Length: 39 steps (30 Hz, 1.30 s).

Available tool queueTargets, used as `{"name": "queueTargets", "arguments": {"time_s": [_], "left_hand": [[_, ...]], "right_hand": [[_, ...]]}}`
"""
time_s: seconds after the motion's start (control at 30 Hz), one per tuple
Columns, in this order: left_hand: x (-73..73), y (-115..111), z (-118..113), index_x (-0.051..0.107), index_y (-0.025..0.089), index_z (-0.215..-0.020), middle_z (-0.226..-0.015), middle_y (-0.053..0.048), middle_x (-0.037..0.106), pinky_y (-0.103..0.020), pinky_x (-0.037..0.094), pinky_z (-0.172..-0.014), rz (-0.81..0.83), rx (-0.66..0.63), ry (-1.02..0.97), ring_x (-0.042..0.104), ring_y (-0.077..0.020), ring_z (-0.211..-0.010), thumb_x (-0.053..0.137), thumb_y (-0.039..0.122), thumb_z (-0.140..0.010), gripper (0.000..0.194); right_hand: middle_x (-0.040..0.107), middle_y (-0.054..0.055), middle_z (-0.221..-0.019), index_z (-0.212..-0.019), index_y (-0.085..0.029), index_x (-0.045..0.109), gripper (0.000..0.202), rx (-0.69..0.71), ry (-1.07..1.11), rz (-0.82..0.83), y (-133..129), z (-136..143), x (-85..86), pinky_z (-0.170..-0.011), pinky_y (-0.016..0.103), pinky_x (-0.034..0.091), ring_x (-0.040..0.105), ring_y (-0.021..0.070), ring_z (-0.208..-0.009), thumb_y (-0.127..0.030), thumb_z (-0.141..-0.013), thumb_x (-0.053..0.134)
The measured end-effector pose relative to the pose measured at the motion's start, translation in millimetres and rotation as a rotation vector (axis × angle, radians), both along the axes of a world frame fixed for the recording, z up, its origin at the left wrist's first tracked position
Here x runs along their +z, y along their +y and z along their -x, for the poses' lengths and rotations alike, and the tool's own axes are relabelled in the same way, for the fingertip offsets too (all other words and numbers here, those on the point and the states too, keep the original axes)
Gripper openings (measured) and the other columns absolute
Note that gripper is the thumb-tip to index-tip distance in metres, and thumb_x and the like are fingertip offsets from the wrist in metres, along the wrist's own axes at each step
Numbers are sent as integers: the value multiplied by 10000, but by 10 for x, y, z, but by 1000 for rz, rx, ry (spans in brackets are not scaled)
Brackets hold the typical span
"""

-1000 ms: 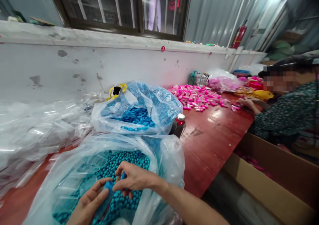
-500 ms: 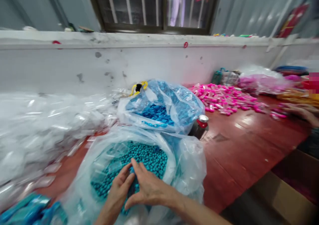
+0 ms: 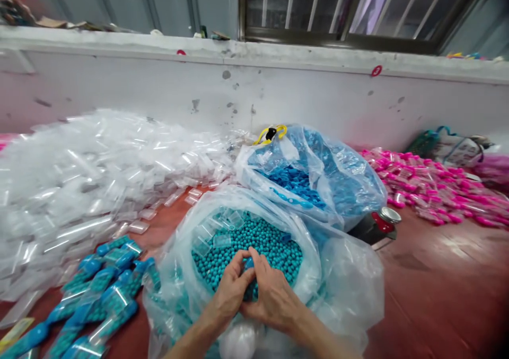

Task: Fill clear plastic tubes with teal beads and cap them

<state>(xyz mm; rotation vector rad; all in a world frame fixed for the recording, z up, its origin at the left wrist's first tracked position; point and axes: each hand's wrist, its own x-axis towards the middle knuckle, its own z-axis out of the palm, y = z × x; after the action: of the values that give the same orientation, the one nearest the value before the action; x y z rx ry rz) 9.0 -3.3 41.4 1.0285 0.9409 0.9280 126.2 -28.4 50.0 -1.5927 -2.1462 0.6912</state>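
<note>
My left hand [image 3: 231,287] and my right hand [image 3: 274,298] meet over an open clear plastic bag [image 3: 312,266] full of round teal beads [image 3: 262,234]. Their fingers close around a small blue piece [image 3: 249,264]; most of it is hidden, so its full shape cannot be made out. Several clear plastic tubes [image 3: 221,241] rest on the beads at the bag's left side. To the left of the bag lies a heap of blue-capped clear tubes [image 3: 115,298] with teal beads inside.
A big pile of clear empty tubes [image 3: 103,163] spreads along the wall at left. Behind the bead bag stands a bag of blue caps [image 3: 292,181]. To its right are a dark container with a silver lid [image 3: 389,215] and a heap of pink tubes [image 3: 429,186].
The view has swung left, bringing in more of the clear tubes and the blue-capped heap. My hands have drawn together, fingertips now closed around the blue piece.
</note>
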Motion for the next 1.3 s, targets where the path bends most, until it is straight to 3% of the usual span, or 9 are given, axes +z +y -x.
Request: {"name": "queueTargets", "arguments": {"time_s": [0.33,0.53,0.63,0.7,0.77,0.9,1.13,1.3], "left_hand": [[-11,-83,-22,477,190,-772,-695,40,490,-208,378,-665,2,15,-18,452,-103,-682,606,363,-714,224],[60,-84,-49,487,184,-862,-655,42,494,-200,373,-576,72,41,-73,463,-92,-604,602,399,-702,292],[139,-77,-39,493,173,-946,-630,43,491,-204,360,-529,101,-4,-172,453,-81,-533,633,426,-659,407],[174,-87,-35,489,174,-974,-651,37,496,-207,354,-510,133,-5,-246,447,-76,-512,657,426,-630,459],[179,-109,-35,488,175,-974,-682,29,505,-201,344,-501,156,32,-274,439,-69,-515,676,395,-614,461],[127,-161,-31,501,181,-907,-669,36,505,-191,331,-519,183,106,-212,428,-64,-536,662,338,-633,354],[152,-217,-30,492,205,-865,-555,75,430,-189,301,-495,187,176,-198,398,-71,-501,643,340,-637,305],[87,-225,-21,515,194,-822,-631,47,493,-197,347,-555,63,207,-42,442,-90,-568,606,291,-669,202]], "right_hand": [[451,189,-1183,-1357,-90,166,902,96,-137,-15,14,1,-68,-788,443,433,505,319,-1004,-329,-593,583],[477,182,-1146,-1326,-76,196,839,98,98,-10,33,-30,-18,-762,387,466,544,270,-956,-278,-609,582],[504,156,-1090,-1302,-98,209,756,58,225,-9,37,-44,33,-682,340,496,587,207,-802,-258,-654,564],[518,139,-1040,-1263,-117,255,663,39,241,-35,29,-35,25,-626,334,502,587,182,-699,-245,-677,538],[510,149,-1047,-1231,-129,284,605,10,218,-104,8,-11,-26,-631,355,504,592,202,-727,-226,-680,514],[493,167,-1075,-1204,-120,302,606,-27,149,-235,-36,53,-123,-716,402,490,557,280,-933,-211,-644,516],[520,87,-937,-1123,-150,358,569,113,160,-178,8,58,12,-689,346,478,565,223,-816,-158,-581,531],[516,103,-986,-1155,-152,353,651,81,202,-171,-16,69,-129,-737,370,462,553,253,-875,-198,-555,600]]}}
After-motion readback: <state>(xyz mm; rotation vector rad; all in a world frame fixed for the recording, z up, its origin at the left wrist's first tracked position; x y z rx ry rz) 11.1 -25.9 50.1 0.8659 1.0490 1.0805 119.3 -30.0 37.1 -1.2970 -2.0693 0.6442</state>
